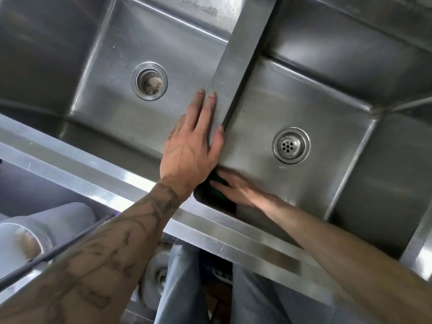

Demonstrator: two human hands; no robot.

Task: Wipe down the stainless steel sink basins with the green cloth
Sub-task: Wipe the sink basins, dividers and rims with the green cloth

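A: Your cloth (219,183) is down in the right basin (304,101), tucked into its near left corner, dark green and half covered by your right hand (237,190).

B: That hand lies over it with the fingers stretched out, pressing it to the steel rather than curling round it. The hand is a little blurred.

A: Your left hand (194,141) is released too, palm down on the divider (236,61) between the basins. Its fingers are straight and point away from you, with the thumb at the divider's right edge.

B: The strainer (291,145) in the right basin sits well apart from your cloth. The drain (149,81) in the left basin (112,54) is open, with brownish grime inside.

A: Both your forearms cross the front rim (112,171), and the left one is tattooed.
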